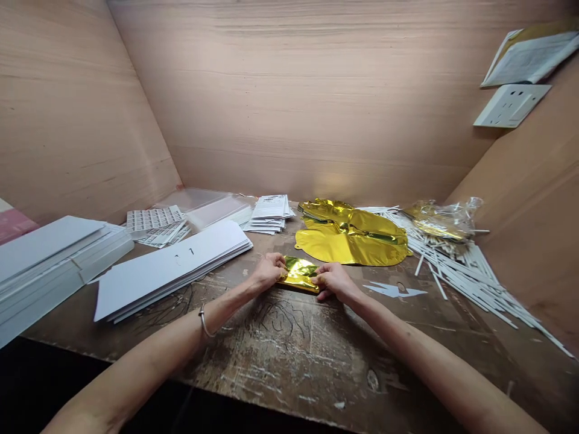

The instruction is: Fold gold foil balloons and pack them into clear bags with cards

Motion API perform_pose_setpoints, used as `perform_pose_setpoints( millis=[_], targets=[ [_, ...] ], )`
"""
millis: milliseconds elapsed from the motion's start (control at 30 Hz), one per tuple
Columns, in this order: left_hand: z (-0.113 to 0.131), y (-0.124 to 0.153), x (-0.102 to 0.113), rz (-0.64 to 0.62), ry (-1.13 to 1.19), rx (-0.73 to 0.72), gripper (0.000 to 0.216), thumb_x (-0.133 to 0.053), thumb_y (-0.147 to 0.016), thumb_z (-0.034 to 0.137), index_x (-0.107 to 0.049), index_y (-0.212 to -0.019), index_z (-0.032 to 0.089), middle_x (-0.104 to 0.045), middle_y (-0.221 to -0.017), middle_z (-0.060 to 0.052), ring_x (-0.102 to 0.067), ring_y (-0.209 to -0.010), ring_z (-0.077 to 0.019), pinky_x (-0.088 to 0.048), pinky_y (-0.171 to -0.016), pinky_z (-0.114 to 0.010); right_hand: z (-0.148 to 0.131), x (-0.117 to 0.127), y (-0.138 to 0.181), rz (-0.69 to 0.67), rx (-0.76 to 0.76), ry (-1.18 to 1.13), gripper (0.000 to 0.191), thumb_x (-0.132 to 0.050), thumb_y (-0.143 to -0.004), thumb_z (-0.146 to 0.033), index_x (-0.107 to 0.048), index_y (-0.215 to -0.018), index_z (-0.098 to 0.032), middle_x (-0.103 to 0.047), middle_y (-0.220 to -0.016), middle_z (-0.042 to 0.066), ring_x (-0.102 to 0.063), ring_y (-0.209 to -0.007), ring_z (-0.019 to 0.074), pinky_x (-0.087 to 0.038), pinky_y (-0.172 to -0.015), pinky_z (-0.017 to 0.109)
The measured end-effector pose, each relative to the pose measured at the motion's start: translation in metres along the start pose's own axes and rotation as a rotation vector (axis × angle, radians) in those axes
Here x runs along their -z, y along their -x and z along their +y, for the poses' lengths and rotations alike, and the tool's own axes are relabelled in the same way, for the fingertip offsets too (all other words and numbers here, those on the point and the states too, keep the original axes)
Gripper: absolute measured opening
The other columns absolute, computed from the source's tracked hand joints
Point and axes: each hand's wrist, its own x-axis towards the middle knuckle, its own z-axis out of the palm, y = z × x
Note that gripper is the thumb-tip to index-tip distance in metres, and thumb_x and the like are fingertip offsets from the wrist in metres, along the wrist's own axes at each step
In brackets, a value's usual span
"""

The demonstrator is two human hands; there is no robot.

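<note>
A gold foil balloon (pixel 299 272), folded flat into a small packet, lies at the middle of the worn wooden table. My left hand (pixel 270 270) pinches its left end. At the right end, the fingers of my right hand (pixel 333 280) are closed on the foil, thumb on top. Just beyond the packet spreads a pile of flat gold foil balloons (pixel 357 244), partly crumpled at the back. A torn white paper scrap (pixel 394 290) rests to the right of my right hand.
White sticks (pixel 465 274) lie heaped at the right, under a clear plastic bag (pixel 446 220). Long white sheets (pixel 176 262) and cartons (pixel 67 265) stand left. Behind are small printed cards (pixel 271 211), label sheets (pixel 156 222) and clear sleeves (pixel 217 211). Wooden panels (pixel 294 102) enclose the table.
</note>
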Motion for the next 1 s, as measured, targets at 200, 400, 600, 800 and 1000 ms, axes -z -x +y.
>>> perform_pose_setpoints(
  millis=[200,400,600,800,1000],
  targets=[
    [0.014,0.033,-0.009,0.087,-0.749,-0.643,0.025,-0.047,-0.076,0.023,-0.051,-0.099,0.013,-0.055,-0.103,-0.014,-0.046,-0.101,-0.0272,-0.035,-0.084,-0.044,-0.010,0.001,-0.009,-0.054,-0.032,0.062,0.021,-0.067,-0.054,-0.014,-0.047,-0.058,-0.014,-0.039,-0.039,-0.006,-0.042,-0.035,0.0068,-0.050,-0.032,0.026],
    [0.005,0.025,-0.029,0.011,-1.081,-0.735,0.025,-0.028,-0.081,0.009,-0.053,-0.081,0.008,-0.057,-0.072,-0.014,-0.053,-0.072,-0.0240,-0.034,-0.076,-0.047,-0.021,0.006,-0.001,-0.010,-0.005,0.152,0.017,-0.064,-0.063,-0.022,-0.054,-0.070,-0.011,-0.049,-0.050,0.000,-0.049,-0.043,0.0110,-0.052,-0.043,0.033],
    [0.017,0.016,-0.009,-0.051,-1.012,-0.734,0.017,-0.034,-0.079,0.012,-0.051,-0.080,0.011,-0.059,-0.071,-0.010,-0.053,-0.065,-0.0199,-0.034,-0.070,-0.039,-0.008,0.017,0.032,0.197,1.123,0.911,0.047,-0.059,-0.070,-0.035,-0.049,-0.112,-0.016,-0.048,-0.118,0.013,-0.045,-0.106,0.0274,-0.036,-0.090,0.048],
    [0.038,0.021,0.016,-0.167,-0.974,-0.727,0.011,-0.043,-0.073,0.011,-0.051,-0.080,0.012,-0.060,-0.073,-0.007,-0.054,-0.064,-0.0168,-0.037,-0.065,-0.032,0.005,0.009,0.024,0.216,1.267,1.056,0.023,-0.037,-0.082,-0.015,-0.058,-0.088,-0.012,-0.062,-0.078,0.010,-0.054,-0.074,0.0178,-0.042,-0.068,0.032],
    [0.024,0.021,0.041,-0.206,-0.513,-0.417,0.019,-0.037,-0.082,0.017,-0.055,-0.082,0.013,-0.058,-0.067,0.000,-0.053,-0.060,-0.0099,-0.039,-0.057,-0.019,-0.026,0.002,0.024,-0.199,0.710,0.716,0.024,-0.043,-0.078,-0.035,-0.049,-0.063,-0.016,-0.044,-0.050,-0.003,-0.040,-0.045,0.0077,-0.030,-0.043,0.020]
  ],
)
